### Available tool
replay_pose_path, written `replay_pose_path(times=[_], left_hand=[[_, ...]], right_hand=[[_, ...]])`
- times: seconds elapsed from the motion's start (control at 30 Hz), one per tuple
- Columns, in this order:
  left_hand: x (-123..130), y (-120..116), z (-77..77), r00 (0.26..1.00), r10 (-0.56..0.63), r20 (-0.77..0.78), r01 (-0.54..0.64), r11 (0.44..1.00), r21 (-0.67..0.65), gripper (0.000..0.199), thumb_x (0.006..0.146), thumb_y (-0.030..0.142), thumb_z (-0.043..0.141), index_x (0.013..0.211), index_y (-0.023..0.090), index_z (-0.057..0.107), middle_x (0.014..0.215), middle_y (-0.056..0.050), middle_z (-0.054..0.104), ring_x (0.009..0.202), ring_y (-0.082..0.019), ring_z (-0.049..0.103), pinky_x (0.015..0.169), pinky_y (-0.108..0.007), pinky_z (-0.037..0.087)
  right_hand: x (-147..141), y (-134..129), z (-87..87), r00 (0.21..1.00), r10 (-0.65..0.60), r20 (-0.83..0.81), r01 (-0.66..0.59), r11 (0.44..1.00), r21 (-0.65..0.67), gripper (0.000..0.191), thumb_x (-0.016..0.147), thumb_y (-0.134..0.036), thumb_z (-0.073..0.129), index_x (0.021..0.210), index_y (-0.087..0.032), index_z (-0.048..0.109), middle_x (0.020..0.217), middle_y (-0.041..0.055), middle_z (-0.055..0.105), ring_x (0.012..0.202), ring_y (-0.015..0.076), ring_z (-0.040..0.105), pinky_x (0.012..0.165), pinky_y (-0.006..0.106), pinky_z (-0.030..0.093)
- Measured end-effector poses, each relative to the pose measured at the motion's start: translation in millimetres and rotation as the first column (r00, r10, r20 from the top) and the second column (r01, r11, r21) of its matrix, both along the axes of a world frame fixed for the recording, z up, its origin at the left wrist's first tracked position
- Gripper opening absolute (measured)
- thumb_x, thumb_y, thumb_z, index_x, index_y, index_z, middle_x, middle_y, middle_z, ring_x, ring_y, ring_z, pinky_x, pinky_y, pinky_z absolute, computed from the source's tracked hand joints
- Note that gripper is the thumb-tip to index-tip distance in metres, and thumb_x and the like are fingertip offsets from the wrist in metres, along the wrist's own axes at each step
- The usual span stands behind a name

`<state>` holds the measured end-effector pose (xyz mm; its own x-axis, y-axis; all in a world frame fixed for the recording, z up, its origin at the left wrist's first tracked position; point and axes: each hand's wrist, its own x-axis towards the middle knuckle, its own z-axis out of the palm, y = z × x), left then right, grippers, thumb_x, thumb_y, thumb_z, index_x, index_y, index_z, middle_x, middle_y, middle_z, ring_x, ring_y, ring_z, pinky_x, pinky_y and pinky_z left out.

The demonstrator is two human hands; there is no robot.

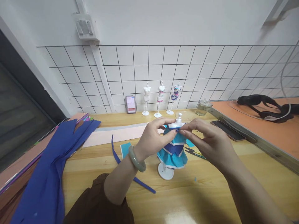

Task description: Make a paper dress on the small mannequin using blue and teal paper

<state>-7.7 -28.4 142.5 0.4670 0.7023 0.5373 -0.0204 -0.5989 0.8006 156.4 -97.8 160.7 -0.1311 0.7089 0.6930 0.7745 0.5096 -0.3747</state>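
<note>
A small white dress-form mannequin [178,121] stands on its round base on the table, leaning a little to the right. It wears a tiered turquoise and blue doll dress [173,159] with white edges. My left hand [153,137], a bangle at its wrist, is closed around the bodice from the left, thumb in front. From the right, my right hand [209,141] pinches the blue trim [177,128] at the dress's top edge between thumb and forefinger. The fingers hide part of the bodice. Snips [195,152] lie beside the dress, under my right hand.
Blue fabric [50,165] covers the left side. A narrow blue strip [144,185], a turquoise scrap [125,150] and a pale pink length [116,136] lie nearby. Three small mannequins [161,95], a propped phone [130,104] and a glass [204,108] stand behind; a dark phone [227,130] lies right.
</note>
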Motion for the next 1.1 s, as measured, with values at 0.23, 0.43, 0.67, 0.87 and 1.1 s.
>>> replay_pose_path(times=[0.23, 0.43, 0.67, 0.87, 1.1], left_hand=[[1.1, -1.8, -0.9, 1.000, 0.031, -0.003, -0.031, 0.999, 0.037, 0.031, 0.075, 0.017, 0.061, 0.105, 0.020, 0.063, 0.109, -0.006, 0.066, 0.103, -0.020, 0.059, 0.087, -0.034, 0.047], [0.3, -2.4, 0.6, 1.000, 0.012, -0.004, -0.012, 0.997, 0.071, 0.031, 0.075, 0.018, 0.062, 0.106, 0.020, 0.061, 0.111, -0.006, 0.065, 0.103, -0.019, 0.059, 0.088, -0.033, 0.048], [-1.7, -2.2, 1.2, 1.000, -0.011, -0.009, 0.011, 0.999, 0.036, 0.036, 0.076, 0.032, 0.065, 0.109, 0.020, 0.061, 0.112, -0.008, 0.064, 0.105, -0.021, 0.058, 0.088, -0.035, 0.048], [-1.5, 0.9, -2.1, 1.000, -0.004, -0.030, 0.005, 0.999, 0.037, 0.036, 0.077, 0.033, 0.065, 0.111, 0.021, 0.062, 0.114, -0.006, 0.063, 0.107, -0.020, 0.057, 0.090, -0.035, 0.047], [-4.2, 1.0, 1.6, 0.999, -0.031, -0.033, 0.032, 0.999, 0.030, 0.035, 0.077, 0.033, 0.065, 0.110, 0.021, 0.062, 0.114, -0.007, 0.063, 0.107, -0.020, 0.057, 0.086, -0.033, 0.049]], right_hand=[[-3.0, -0.4, 0.0, 0.997, -0.072, -0.015, 0.072, 0.997, 0.002, 0.003, 0.083, -0.024, 0.061, 0.081, -0.023, 0.060, 0.073, 0.0003, 0.064, 0.066, 0.0148, 0.058, 0.059, 0.027, 0.046], [-5.3, 0.4, -0.7, 0.996, -0.084, -0.038, 0.085, 0.996, 0.024, 0.002, 0.082, -0.022, 0.061, 0.081, -0.022, 0.059, 0.073, 0.0007, 0.063, 0.067, 0.0147, 0.058, 0.060, 0.027, 0.047], [-5.7, 0.2, -3.4, 0.997, -0.067, -0.041, 0.070, 0.996, 0.062, 0.004, 0.084, -0.022, 0.057, 0.088, -0.023, 0.059, 0.075, 0.0012, 0.062, 0.068, 0.0161, 0.058, 0.062, 0.030, 0.047], [-4.6, -0.4, -5.9, 1.000, -0.004, 0.009, 0.003, 0.998, 0.056, 0.011, 0.087, -0.017, 0.052, 0.094, -0.024, 0.059, 0.076, 0.0023, 0.057, 0.075, 0.0180, 0.055, 0.065, 0.032, 0.045], [-2.1, 0.2, -5.9, 0.998, -0.035, 0.045, 0.035, 0.999, 0.005, 0.009, 0.089, -0.023, 0.048, 0.088, -0.023, 0.057, 0.076, 0.0026, 0.057, 0.073, 0.0185, 0.055, 0.063, 0.032, 0.044]])
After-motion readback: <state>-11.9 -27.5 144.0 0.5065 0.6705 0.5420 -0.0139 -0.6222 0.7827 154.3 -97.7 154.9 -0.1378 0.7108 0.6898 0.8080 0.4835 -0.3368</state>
